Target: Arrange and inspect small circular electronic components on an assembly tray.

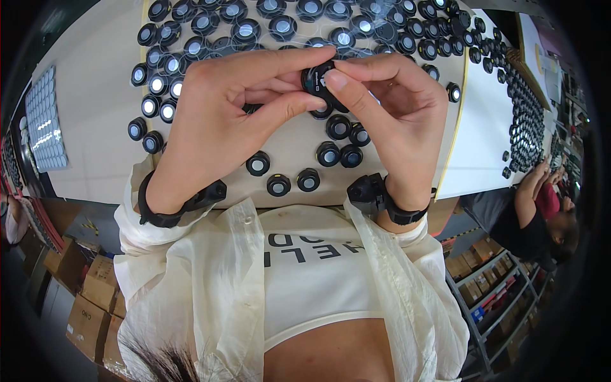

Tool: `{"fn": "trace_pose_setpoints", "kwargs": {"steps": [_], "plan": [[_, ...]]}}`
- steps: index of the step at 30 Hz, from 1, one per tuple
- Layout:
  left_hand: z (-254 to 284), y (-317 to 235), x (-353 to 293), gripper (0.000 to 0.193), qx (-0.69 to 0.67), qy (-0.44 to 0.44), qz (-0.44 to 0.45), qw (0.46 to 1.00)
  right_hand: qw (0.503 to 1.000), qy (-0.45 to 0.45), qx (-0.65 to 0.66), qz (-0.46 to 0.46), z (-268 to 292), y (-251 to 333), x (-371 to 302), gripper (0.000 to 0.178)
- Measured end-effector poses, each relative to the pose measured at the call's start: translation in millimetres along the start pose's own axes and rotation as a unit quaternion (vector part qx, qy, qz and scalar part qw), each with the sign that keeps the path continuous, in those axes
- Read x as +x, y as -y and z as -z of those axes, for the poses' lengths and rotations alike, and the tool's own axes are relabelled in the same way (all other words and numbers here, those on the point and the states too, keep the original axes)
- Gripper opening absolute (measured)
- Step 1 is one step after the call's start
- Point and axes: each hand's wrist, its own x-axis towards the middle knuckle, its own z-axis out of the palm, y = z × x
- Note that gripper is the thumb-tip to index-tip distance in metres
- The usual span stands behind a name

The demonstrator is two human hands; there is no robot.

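Above the table, both my hands meet at a small black round part (314, 81) with pale print on its side. My left hand (219, 114) pinches its left side between thumb and forefinger. From the right, my right hand (407, 118) closes on the same part, the thumb pressed against its face. Similar black round parts with pale, shiny centres lie below, among them one near part (278, 184) and a neighbouring part (309, 179). My fingers cover some of the parts behind them. Each wrist wears a black strap with a small black device.
Many more black round parts (245, 30) crowd the table's far side, with clear thin strands over some. A sheet of pale round discs (46, 121) lies at left. At right, more parts (527, 121) line a white surface near another person (525, 207). Cardboard boxes (89, 325) stand lower left.
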Motion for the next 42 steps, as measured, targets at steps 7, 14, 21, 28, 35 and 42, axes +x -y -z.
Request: {"fn": "trace_pose_setpoints", "kwargs": {"steps": [7, 14, 21, 28, 35, 42], "plan": [[5.0, 6.1, 6.5, 0.045, 0.007, -0.001, 0.034, 0.999, 0.967, -0.034, -0.196, 0.159, -8.5, -11.2, -0.4, 0.018], [59.3, -0.9, 63.3, 0.037, 0.246, 0.037, 0.032, 0.968, 0.950, 0.005, -0.266, 0.166, 16.3, -10.0, 7.6, 0.035], [159.4, 33.6, 179.1, 0.024, 0.705, -0.145, -0.223, 0.658, 0.886, 0.011, -0.447, 0.122, 61.2, 2.1, 31.2, 0.023], [50.3, 14.9, 145.0, 0.043, 0.660, -0.011, -0.205, 0.723, 0.874, 0.127, -0.466, 0.057, 63.4, 6.7, 26.1, 0.023], [-23.6, 48.6, 55.6, 0.061, 0.515, 0.121, -0.242, 0.813, 0.864, 0.139, -0.483, 0.007, 52.2, 12.8, 29.8, 0.014], [-20.7, 40.5, 58.5, 0.062, 0.523, 0.148, -0.234, 0.806, 0.847, 0.160, -0.503, 0.056, 55.0, 5.4, 30.2, 0.010]]}}
